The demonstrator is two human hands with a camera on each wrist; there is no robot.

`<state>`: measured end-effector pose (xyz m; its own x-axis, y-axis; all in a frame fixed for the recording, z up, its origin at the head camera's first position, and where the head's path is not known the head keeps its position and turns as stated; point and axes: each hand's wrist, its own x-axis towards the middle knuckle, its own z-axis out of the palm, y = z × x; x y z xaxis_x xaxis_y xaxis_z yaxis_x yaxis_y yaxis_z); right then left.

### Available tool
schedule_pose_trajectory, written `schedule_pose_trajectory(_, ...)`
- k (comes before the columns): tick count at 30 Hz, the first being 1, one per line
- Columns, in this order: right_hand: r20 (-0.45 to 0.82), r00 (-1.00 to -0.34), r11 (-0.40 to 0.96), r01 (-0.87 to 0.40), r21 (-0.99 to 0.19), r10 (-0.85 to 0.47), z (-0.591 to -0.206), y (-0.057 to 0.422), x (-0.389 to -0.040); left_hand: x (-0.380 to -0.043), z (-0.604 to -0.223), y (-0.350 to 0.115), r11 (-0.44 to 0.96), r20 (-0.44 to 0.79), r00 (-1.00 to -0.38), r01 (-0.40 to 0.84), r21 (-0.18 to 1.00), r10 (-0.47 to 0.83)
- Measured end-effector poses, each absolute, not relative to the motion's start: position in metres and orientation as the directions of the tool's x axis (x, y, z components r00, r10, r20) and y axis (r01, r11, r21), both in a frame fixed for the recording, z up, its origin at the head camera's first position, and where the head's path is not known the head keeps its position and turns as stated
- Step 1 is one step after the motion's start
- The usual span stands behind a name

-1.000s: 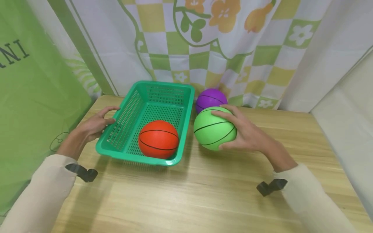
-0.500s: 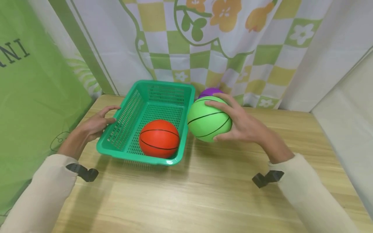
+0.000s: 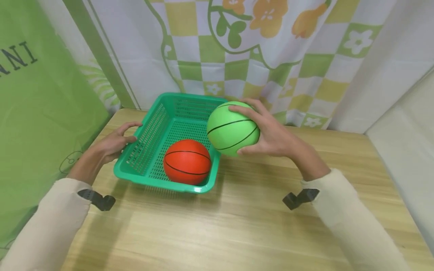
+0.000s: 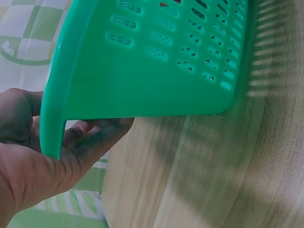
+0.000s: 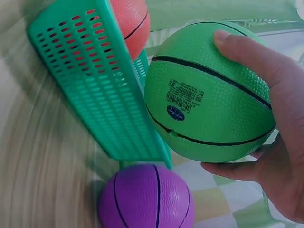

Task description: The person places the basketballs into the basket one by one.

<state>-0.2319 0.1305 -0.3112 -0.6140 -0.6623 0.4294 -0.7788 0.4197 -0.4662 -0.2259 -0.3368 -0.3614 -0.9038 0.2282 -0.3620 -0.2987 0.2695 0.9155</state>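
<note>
My right hand (image 3: 271,130) grips a green toy basketball (image 3: 232,130) with fingers spread over its top and far side and the thumb lower down. The ball is in the air, overlapping the right rim of a green plastic basket (image 3: 135,177) in the head view. Inside the basket, at its near right corner, lies a red toy basketball (image 3: 187,162). With my left hand (image 3: 113,146) I hold the basket's left rim; the left wrist view shows fingers (image 4: 102,137) under that rim. A purple ball (image 5: 147,199) sits beside the basket, hidden in the head view.
A wooden table (image 3: 251,222) bears the basket. Behind it hangs a checked, flowered curtain (image 3: 234,67). Green cloth (image 3: 40,113) hangs at the left, and a pale wall (image 3: 407,128) bounds the right side.
My right hand has lifted the green ball and carried it left, from beside the basket to over its right rim. The purple ball has become hidden behind it. My left hand stays put.
</note>
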Motion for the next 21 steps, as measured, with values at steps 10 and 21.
schedule_pose_trajectory(10,0.43,-0.621,0.416,-0.772,-0.481,-0.656,-0.308,0.112,-0.243,-0.226,-0.36,-0.338,0.261,-0.369,-0.903,-0.309,0.914,0.221)
schedule_pose_trajectory(21,0.44,-0.647,0.429,-0.752,-0.5,-0.622,-0.31,0.094,-0.257,-0.224,-0.36,-0.337,0.263,-0.369,-0.903,-0.309,0.914,0.22)
